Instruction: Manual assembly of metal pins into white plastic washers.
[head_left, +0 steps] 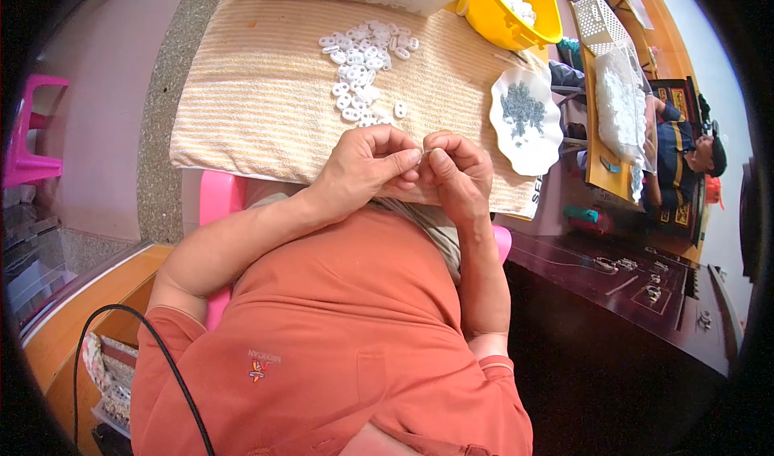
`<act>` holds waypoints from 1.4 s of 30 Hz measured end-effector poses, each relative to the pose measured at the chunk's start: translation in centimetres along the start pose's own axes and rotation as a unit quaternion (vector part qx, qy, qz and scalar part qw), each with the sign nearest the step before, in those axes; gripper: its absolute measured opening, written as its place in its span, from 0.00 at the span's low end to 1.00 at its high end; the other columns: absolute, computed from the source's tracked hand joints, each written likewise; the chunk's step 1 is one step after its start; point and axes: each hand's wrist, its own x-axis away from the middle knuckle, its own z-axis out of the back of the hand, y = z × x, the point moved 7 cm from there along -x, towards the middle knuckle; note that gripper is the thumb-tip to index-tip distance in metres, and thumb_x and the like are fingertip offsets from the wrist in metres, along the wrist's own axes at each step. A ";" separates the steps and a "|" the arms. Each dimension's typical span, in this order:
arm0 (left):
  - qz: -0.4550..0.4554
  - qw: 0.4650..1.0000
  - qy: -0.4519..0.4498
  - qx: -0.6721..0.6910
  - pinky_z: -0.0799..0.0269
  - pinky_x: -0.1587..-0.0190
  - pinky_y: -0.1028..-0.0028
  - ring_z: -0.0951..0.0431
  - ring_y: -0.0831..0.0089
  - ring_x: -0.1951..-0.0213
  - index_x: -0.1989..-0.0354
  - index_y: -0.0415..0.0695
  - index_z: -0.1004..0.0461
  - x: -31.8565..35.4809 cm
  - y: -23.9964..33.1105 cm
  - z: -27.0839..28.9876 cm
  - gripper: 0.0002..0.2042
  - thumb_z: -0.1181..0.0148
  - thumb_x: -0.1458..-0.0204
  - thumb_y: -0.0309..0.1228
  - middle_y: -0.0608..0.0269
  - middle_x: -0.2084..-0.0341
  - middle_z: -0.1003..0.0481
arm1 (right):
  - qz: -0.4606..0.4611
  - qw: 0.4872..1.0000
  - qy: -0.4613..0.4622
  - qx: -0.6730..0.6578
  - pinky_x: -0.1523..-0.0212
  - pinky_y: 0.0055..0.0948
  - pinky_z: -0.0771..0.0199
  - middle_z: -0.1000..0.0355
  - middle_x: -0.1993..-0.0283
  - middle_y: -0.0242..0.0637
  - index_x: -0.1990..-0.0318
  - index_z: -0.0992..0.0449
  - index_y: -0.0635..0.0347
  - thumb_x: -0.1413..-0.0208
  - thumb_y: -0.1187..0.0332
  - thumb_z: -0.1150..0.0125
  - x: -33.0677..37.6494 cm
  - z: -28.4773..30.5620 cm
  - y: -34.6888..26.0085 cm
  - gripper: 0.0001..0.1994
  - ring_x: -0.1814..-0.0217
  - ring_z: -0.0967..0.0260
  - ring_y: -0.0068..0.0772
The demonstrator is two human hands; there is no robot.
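Pinching a small part, too small to identify, between left hand (pixel 367 166) and right hand (pixel 455 170), fingertips closed, at counter near edge. Assembly step apparently underway; next piece likely from white ring pile (pixel 364 69) mid-counter on striped towel (pixel 258 93).

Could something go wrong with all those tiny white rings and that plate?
Maybe. The left hand and right hand pinch something too small to make out, so it might slip and get lost. The white plate of small dark parts sits at the striped towel's edge and could tip off. The loose white rings could scatter if the towel gets tugged.
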 end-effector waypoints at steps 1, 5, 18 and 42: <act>-0.003 1.000 0.008 0.008 0.24 0.65 0.83 0.24 0.83 0.69 0.61 0.37 0.27 0.0 0.0 0.1 0.06 0.43 0.42 0.27 0.65 0.70 0.24 | -0.001 1.000 0.000 -0.014 0.67 0.18 0.30 0.29 0.61 0.34 0.60 0.27 0.67 0.42 0.75 0.42 0.0 0.0 0.0 0.05 0.69 0.33 0.18; -0.022 0.999 0.013 0.039 0.24 0.65 0.83 0.24 0.83 0.69 0.60 0.37 0.27 -0.2 0.1 0.4 0.06 0.42 0.43 0.25 0.64 0.70 0.24 | -0.008 1.000 0.013 -0.011 0.68 0.18 0.31 0.29 0.61 0.34 0.60 0.27 0.67 0.42 0.75 0.42 -0.1 0.0 0.2 0.05 0.70 0.34 0.18; -0.016 0.999 0.010 0.038 0.23 0.64 0.83 0.24 0.82 0.69 0.62 0.37 0.27 0.0 0.3 0.1 0.05 0.41 0.45 0.24 0.65 0.70 0.24 | -0.001 0.999 0.015 0.036 0.64 0.16 0.31 0.29 0.61 0.30 0.61 0.26 0.67 0.43 0.75 0.41 0.0 -0.1 0.0 0.05 0.66 0.33 0.16; -0.078 0.997 0.007 0.007 0.24 0.66 0.80 0.24 0.79 0.71 0.64 0.36 0.30 0.3 1.4 -0.3 0.04 0.42 0.46 0.21 0.62 0.72 0.26 | -0.012 0.998 -0.013 0.062 0.63 0.20 0.28 0.27 0.67 0.33 0.63 0.27 0.67 0.40 0.71 0.43 0.2 -0.9 -0.2 0.06 0.66 0.30 0.20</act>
